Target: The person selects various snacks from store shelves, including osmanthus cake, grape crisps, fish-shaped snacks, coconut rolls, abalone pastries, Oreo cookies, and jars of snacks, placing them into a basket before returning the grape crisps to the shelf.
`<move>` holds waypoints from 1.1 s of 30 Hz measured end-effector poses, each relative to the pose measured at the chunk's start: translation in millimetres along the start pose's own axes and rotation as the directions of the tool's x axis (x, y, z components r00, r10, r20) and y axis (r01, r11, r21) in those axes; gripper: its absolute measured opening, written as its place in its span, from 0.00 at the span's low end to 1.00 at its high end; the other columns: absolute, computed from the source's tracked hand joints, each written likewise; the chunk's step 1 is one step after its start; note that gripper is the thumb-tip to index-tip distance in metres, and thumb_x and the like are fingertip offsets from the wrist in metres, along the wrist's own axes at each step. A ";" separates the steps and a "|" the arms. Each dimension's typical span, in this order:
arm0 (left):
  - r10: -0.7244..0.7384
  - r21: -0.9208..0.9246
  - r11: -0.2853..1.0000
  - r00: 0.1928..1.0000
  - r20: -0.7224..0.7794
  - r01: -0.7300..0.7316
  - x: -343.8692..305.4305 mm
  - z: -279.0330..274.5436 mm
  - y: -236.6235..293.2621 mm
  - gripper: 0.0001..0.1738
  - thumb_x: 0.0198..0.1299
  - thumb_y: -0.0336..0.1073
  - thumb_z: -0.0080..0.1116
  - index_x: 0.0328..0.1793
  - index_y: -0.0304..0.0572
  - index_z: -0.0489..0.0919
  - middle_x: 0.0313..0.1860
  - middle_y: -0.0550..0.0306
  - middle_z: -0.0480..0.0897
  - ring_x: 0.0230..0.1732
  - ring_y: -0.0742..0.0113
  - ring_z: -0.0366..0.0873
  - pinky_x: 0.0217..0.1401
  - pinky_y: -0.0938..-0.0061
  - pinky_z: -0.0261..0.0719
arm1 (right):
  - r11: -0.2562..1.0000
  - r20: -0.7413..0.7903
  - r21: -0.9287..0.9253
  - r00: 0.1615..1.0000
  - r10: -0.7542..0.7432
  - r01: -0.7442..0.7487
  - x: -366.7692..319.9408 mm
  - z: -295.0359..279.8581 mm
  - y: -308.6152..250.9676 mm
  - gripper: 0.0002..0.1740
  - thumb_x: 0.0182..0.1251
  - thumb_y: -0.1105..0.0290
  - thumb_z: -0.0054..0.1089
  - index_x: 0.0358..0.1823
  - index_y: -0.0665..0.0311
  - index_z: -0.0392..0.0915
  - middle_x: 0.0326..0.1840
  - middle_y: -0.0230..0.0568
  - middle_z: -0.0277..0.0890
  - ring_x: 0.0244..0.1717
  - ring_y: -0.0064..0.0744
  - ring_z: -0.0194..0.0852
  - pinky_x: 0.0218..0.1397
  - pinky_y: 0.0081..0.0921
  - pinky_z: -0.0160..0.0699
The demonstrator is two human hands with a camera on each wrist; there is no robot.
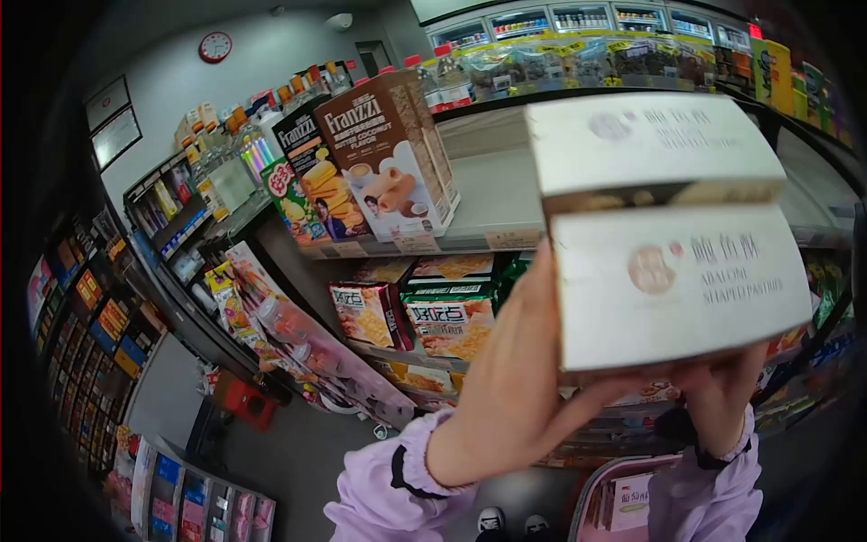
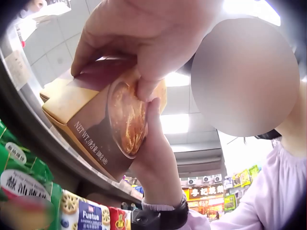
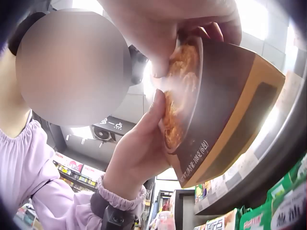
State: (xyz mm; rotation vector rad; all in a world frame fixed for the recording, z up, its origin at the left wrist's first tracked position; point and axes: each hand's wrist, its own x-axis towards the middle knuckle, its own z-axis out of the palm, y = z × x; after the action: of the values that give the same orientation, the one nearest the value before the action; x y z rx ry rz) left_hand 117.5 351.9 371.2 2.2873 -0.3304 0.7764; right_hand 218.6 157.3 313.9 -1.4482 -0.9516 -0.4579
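Observation:
Both hands hold up pastry packaging (image 1: 682, 289) at chest height, in front of the shelf. Two white panels with the same abalone pastry lettering face the head camera, one behind the other; whether they are one box or two I cannot tell. The left hand (image 1: 510, 384) grips the left side and underside, its thumb stretched below. At the lower right is the right hand (image 1: 722, 393), partly hidden by the packaging. A brown side (image 2: 98, 132) with a food picture shows in the left wrist view, between the left hand (image 2: 144, 38) and the right hand (image 2: 156, 160).
Franzzi boxes (image 1: 388, 167) stand on the upper shelf at the left, near bottles (image 1: 217, 172). Red and green snack packs (image 1: 447, 316) fill the shelf below. A pink basket (image 1: 587, 506) with a packet inside is at the lower right, beside the person's shoes (image 1: 492, 519).

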 end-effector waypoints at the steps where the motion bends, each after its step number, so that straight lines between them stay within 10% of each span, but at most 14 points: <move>1: 0.006 -0.038 0.999 1.000 0.006 -0.005 11.8 -6.8 0.0 0.43 0.46 0.37 0.69 0.64 0.28 0.57 0.59 0.33 0.65 0.58 0.36 0.65 0.60 0.58 0.64 | 0.998 -0.024 -0.027 0.998 -0.064 0.063 18.5 2.9 -8.1 0.37 0.54 0.61 0.67 0.58 0.68 0.56 0.51 0.42 0.69 0.49 0.28 0.70 0.51 0.25 0.69; 9: 0.353 -0.068 0.923 0.904 -0.243 -0.379 111.7 -58.0 -25.9 0.29 0.53 0.33 0.64 0.58 0.34 0.64 0.48 0.51 0.77 0.48 0.63 0.76 0.49 0.73 0.73 | 0.930 -0.160 -0.038 0.917 -0.366 0.364 151.0 46.8 -40.4 0.28 0.52 0.68 0.68 0.52 0.68 0.66 0.44 0.39 0.72 0.44 0.25 0.73 0.45 0.21 0.73; 17: 0.173 -0.314 0.927 0.977 -0.124 -0.204 145.1 -57.3 -92.7 0.34 0.54 0.35 0.63 0.63 0.34 0.58 0.52 0.47 0.76 0.52 0.63 0.75 0.52 0.72 0.73 | 0.974 -0.133 0.181 0.985 -0.109 0.132 182.4 88.0 19.8 0.28 0.51 0.62 0.70 0.49 0.70 0.70 0.43 0.41 0.72 0.42 0.27 0.74 0.44 0.23 0.74; 24: 0.083 -0.417 0.905 0.996 -0.025 -0.086 150.4 -48.7 -122.4 0.33 0.55 0.41 0.63 0.61 0.33 0.61 0.51 0.47 0.76 0.52 0.64 0.75 0.52 0.72 0.73 | 0.993 -0.166 -0.087 0.982 -0.091 0.077 184.6 97.7 42.8 0.29 0.52 0.56 0.68 0.47 0.71 0.72 0.42 0.46 0.75 0.43 0.31 0.76 0.46 0.27 0.74; 33: 0.029 -0.419 0.907 1.000 -0.013 -0.031 149.5 -46.5 -132.8 0.34 0.53 0.44 0.64 0.58 0.30 0.63 0.50 0.45 0.76 0.50 0.63 0.76 0.50 0.72 0.74 | 0.988 0.166 -0.018 0.974 0.156 -0.156 182.8 75.3 28.2 0.29 0.59 0.54 0.62 0.51 0.71 0.71 0.48 0.45 0.76 0.49 0.29 0.74 0.52 0.26 0.72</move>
State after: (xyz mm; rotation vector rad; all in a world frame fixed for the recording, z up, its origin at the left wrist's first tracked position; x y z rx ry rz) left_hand 272.1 477.9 419.7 1.8768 -0.4814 0.6535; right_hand 325.8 282.7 426.5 -1.5712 -0.9603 -0.2257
